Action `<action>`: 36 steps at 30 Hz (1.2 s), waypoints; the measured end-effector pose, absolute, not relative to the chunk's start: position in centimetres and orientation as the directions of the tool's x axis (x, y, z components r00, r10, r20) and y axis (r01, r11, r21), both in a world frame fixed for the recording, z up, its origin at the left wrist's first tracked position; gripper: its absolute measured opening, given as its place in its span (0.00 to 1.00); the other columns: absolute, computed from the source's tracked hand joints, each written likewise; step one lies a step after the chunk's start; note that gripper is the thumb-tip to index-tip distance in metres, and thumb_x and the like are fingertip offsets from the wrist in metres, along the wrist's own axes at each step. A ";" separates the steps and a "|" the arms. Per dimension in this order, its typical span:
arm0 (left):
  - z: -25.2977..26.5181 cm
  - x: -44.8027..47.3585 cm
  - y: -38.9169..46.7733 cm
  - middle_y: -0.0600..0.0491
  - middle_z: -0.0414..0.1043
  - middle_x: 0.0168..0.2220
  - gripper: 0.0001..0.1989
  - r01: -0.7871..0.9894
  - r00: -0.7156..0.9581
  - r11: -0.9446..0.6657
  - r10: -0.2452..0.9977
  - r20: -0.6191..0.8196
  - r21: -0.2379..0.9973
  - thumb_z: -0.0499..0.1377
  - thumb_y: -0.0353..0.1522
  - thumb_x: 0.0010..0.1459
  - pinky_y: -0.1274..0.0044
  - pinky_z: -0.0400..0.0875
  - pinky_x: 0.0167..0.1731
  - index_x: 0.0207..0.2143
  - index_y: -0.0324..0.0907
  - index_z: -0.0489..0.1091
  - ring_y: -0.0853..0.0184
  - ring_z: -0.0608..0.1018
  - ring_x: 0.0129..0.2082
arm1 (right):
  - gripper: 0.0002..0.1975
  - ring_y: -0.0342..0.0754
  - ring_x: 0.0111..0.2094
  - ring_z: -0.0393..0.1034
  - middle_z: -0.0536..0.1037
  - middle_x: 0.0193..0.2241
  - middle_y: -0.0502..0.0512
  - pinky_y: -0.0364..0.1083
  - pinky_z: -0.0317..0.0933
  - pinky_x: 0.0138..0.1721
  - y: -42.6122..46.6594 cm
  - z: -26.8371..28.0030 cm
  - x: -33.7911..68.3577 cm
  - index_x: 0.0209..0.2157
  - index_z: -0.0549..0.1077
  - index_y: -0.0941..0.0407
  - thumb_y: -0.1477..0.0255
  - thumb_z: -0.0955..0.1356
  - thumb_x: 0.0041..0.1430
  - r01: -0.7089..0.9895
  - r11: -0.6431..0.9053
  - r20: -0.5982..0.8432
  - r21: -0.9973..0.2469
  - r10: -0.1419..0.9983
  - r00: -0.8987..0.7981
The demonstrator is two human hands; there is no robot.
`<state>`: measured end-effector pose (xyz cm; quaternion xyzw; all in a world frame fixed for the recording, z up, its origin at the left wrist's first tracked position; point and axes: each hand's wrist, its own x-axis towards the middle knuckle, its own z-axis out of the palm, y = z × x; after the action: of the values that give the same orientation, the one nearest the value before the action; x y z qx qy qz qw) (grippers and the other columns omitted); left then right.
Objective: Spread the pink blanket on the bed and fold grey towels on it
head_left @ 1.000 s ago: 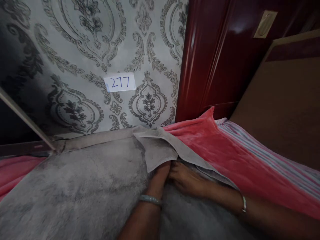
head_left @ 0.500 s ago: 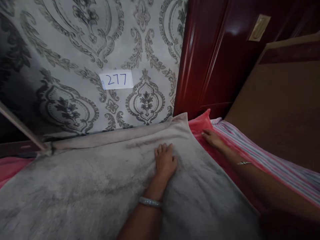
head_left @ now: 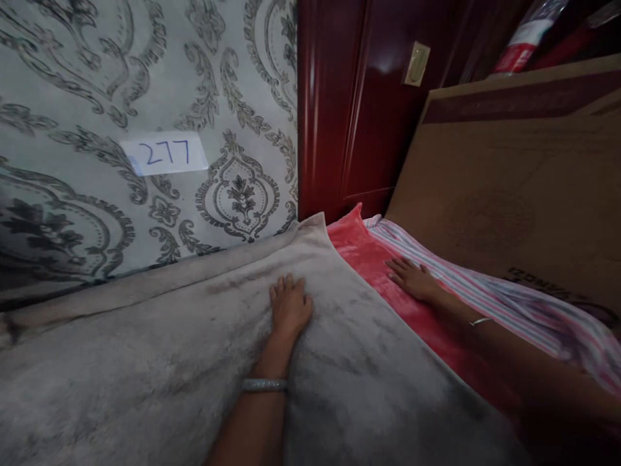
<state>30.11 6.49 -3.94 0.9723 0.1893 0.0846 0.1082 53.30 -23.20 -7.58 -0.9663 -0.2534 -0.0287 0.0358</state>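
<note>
A grey plush blanket (head_left: pixel 160 362) spreads over most of the surface before me. My left hand (head_left: pixel 290 305) rests palm down on it, fingers spread, near its right side. Beyond the blanket's right edge shows a strip of red plush blanket (head_left: pixel 359 255). On that red strip my right hand (head_left: pixel 412 278) lies flat with its fingers stretched out, holding nothing. A pink, white and grey striped cloth (head_left: pixel 466 278) sits along the far side of the red blanket, partly behind my right forearm.
A wallpapered wall (head_left: pixel 233 77) with a paper label (head_left: pixel 165 153) reading 277 stands behind the blankets. To its right is a dark red wooden panel (head_left: pixel 334 129). A large cardboard box (head_left: pixel 509 175) leans at the right, with a red and white package (head_left: pixel 521 48) above it.
My view has turned right, showing more of the cardboard box. My right hand has shifted back along the red blanket toward me and flattened out. My left hand stays on the grey blanket.
</note>
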 end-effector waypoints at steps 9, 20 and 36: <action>-3.7 30.2 6.4 0.42 0.57 0.70 0.28 0.361 0.915 -0.907 0.389 0.104 0.215 0.50 0.35 0.65 0.55 0.50 0.67 0.66 0.42 0.64 0.48 0.56 0.70 | 0.32 0.60 0.72 0.41 0.48 0.72 0.55 0.68 0.47 0.66 -26.4 -8.9 49.4 0.69 0.59 0.47 0.52 0.53 0.69 0.558 -0.828 0.162 -0.053 0.544 0.823; -3.3 30.5 6.5 0.41 0.58 0.69 0.27 0.343 0.925 -0.927 0.362 0.119 0.154 0.49 0.36 0.66 0.55 0.53 0.65 0.66 0.42 0.64 0.47 0.58 0.69 | 0.34 0.61 0.70 0.47 0.54 0.70 0.57 0.65 0.51 0.66 -35.8 -10.4 40.9 0.69 0.61 0.49 0.50 0.54 0.68 0.408 -0.910 0.184 -0.078 0.389 0.903; -3.7 29.5 5.1 0.45 0.55 0.71 0.27 0.179 0.975 -0.980 0.188 0.119 0.086 0.46 0.38 0.69 0.55 0.50 0.67 0.67 0.46 0.62 0.55 0.56 0.71 | 0.35 0.60 0.68 0.52 0.54 0.70 0.56 0.64 0.54 0.63 -38.4 -11.5 38.5 0.70 0.58 0.51 0.55 0.48 0.68 0.216 -0.976 0.175 -0.040 0.206 0.963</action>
<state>29.48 5.06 -3.72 0.9930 0.0925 0.0632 0.0373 38.53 -38.36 -11.49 -0.9902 -0.1063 -0.0853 0.0295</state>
